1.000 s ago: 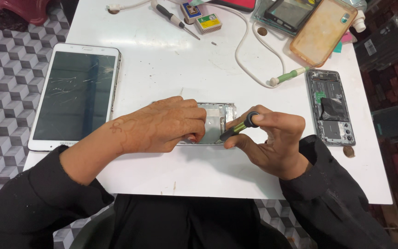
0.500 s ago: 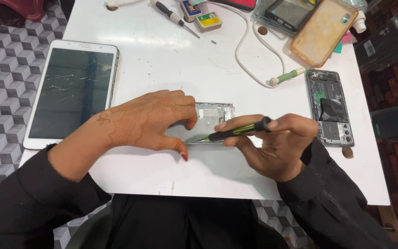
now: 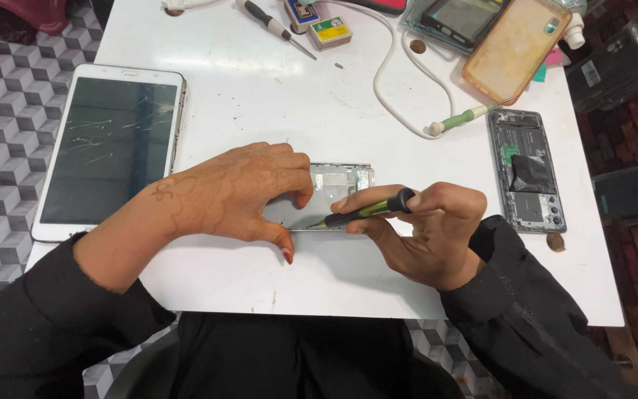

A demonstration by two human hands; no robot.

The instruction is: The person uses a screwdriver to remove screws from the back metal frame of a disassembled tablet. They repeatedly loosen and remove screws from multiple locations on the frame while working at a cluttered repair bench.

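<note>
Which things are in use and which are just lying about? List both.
In use: left hand steadying the phone frame; right hand holding the screwdriver.
Lying about: tablet, opened phone, cable, spare screwdriver, orange case.

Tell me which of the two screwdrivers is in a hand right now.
The green-and-black screwdriver, gripped in the right hand over the phone frame. The other screwdriver lies untouched at the table's far edge.
</note>
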